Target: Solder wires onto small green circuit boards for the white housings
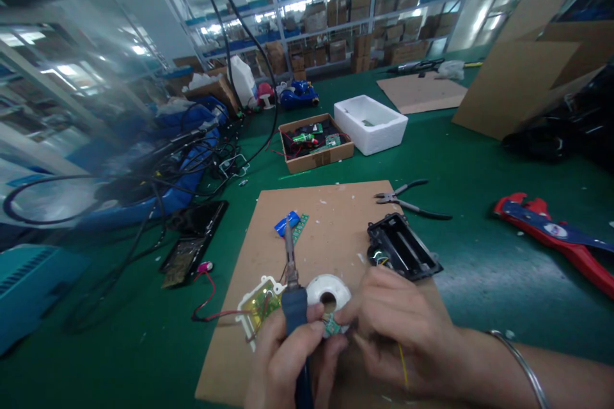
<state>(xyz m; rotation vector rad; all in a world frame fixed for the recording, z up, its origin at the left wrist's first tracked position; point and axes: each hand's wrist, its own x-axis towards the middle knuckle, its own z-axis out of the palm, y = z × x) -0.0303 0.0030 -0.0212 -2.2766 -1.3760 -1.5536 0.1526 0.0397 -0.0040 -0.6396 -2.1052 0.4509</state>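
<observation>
Near side of the cardboard [336, 204], left hand [281, 361] pinches a half-hidden circuit board [330, 324] plus a soldering iron [294, 307]. Right hand [407, 319]'s fingers bunch beside it, can't tell on what. Green bench [480, 275], hazy shelves [330, 25] far back.

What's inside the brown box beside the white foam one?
In the box, a green cylinder and a pale green circuit board show. Whatever lies beneath them is covered, so I can't tell.

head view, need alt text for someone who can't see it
A person's left hand grips a soldering iron and meets the right hand at a small green circuit board, above a brown board on a green table. Around them are a white ring, a black plastic case and pliers.
</observation>
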